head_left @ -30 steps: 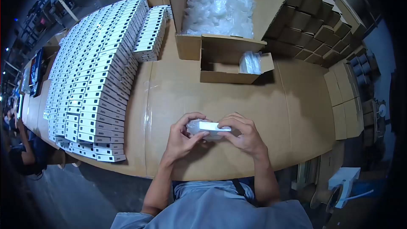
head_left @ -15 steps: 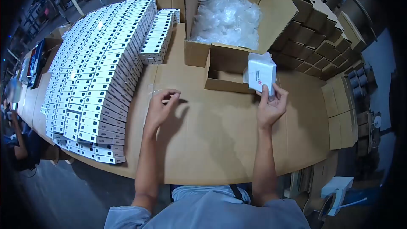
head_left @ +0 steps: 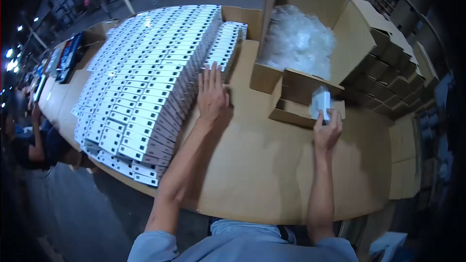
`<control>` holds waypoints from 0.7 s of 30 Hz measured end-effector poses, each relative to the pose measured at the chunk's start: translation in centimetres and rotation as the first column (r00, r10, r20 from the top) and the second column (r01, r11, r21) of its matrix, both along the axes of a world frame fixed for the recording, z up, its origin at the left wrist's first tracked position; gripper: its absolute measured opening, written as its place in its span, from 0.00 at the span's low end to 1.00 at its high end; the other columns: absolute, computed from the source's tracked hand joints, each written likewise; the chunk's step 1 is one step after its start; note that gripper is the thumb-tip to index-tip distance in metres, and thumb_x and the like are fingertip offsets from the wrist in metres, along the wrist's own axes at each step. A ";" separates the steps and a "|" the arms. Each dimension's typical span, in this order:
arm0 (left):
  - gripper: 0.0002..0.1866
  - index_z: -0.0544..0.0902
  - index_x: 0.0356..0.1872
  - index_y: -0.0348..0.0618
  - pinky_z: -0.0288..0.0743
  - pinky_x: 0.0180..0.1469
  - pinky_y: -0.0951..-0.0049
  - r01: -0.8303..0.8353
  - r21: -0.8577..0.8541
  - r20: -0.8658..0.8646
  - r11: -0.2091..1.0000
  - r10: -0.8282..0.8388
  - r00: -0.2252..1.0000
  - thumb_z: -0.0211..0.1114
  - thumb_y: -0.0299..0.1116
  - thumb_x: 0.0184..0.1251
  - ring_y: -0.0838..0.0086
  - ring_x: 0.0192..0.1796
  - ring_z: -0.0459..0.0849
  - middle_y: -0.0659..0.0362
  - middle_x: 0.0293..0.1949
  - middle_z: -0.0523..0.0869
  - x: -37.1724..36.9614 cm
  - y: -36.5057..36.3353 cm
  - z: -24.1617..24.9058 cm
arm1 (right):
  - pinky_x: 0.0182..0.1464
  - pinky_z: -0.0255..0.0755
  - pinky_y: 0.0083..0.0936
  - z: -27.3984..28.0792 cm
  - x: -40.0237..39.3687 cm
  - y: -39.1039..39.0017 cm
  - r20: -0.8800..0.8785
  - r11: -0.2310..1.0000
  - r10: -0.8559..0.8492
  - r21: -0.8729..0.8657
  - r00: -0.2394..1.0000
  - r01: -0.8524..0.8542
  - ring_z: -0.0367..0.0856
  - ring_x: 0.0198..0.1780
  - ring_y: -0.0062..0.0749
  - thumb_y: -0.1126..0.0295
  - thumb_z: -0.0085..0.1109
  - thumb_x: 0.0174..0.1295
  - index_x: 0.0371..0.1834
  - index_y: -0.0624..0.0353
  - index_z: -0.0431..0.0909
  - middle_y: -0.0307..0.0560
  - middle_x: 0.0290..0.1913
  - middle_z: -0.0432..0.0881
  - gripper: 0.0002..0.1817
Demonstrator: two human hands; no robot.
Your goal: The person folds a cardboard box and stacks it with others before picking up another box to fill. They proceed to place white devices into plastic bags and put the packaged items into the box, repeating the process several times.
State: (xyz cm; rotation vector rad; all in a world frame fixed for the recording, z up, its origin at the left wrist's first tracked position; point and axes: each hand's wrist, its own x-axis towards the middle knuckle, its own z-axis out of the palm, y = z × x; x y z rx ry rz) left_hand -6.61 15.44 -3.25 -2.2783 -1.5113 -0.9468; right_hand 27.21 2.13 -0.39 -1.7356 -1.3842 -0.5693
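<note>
My right hand [head_left: 328, 131] pinches a small white box [head_left: 324, 106] in a see-through plastic bag, thumb and fingers at its lower end. The white box overlaps the right end of a small open cardboard carton [head_left: 297, 116]. My left hand [head_left: 212, 98] reaches forward with fingers stretched out and holds nothing. Its fingertips are right at the near end of a short row of white boxes [head_left: 224, 43]. Beside that hand, on the left, a large stack of the same white boxes [head_left: 160, 77] covers that side of the table.
A big open carton [head_left: 357, 43] full of see-through plastic bags [head_left: 303, 43] stands behind the small one. Brown cartons [head_left: 388, 73] are piled at the right. Brown cardboard [head_left: 252, 165] covers the table. Another person's arm [head_left: 36, 136] shows at the far left.
My left hand has moved forward to the short row, its fingers straightening. My right hand has turned the bagged box more edge-on at the small carton. The whole view has shifted.
</note>
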 end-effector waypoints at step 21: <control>0.23 0.76 0.62 0.40 0.60 0.79 0.50 -0.015 0.037 -0.103 0.999 0.019 0.994 0.61 0.32 0.67 0.58 0.68 0.76 0.53 0.60 0.81 -2.5 2.8 -2.5 | 0.81 0.43 0.63 -0.5 -2.8 -4.9 0.037 0.911 -0.104 -0.397 0.994 0.110 0.48 0.85 0.58 0.65 0.58 0.71 0.77 0.53 0.69 0.55 0.83 0.57 0.30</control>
